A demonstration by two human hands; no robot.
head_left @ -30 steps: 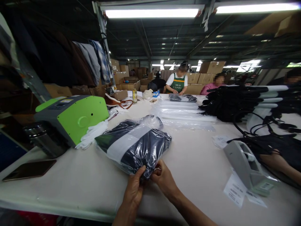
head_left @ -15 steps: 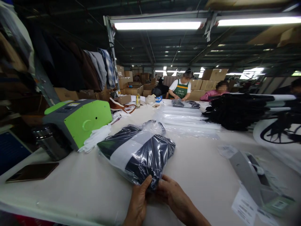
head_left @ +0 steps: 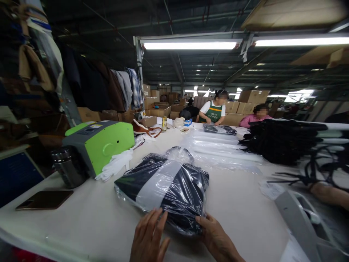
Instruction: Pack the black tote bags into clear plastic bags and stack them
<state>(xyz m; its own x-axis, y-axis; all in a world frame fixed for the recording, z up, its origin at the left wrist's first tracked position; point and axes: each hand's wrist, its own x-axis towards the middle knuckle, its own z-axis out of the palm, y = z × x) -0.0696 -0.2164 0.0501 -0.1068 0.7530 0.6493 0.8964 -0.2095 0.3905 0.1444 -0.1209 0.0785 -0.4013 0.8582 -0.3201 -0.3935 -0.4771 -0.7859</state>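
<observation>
A clear plastic bag [head_left: 185,193] with a dark folded fabric item inside lies on the table in front of me. A pale grey-white band [head_left: 157,187] crosses the dark item. My left hand [head_left: 149,234] is at the bag's near edge, fingers stretched out and fingertips at the plastic; it grips nothing. At the near right corner, my right hand [head_left: 215,234] pinches the bag between thumb and fingers, with part of the fingers hidden underneath.
Left stand a green-and-grey machine [head_left: 109,145], white gloves [head_left: 116,165], a dark flask [head_left: 68,167] and a phone [head_left: 45,200]. Clear plastic bags [head_left: 218,145] lie beyond. Right are a black fabric pile [head_left: 283,140], a grey dispenser [head_left: 297,218] and another person's hand [head_left: 328,193]. Co-workers [head_left: 214,111] are opposite.
My left hand has let go of the bag's near corner and spread its fingers, moving left. My right hand stays at the corner. Another person's hand has appeared at the right.
</observation>
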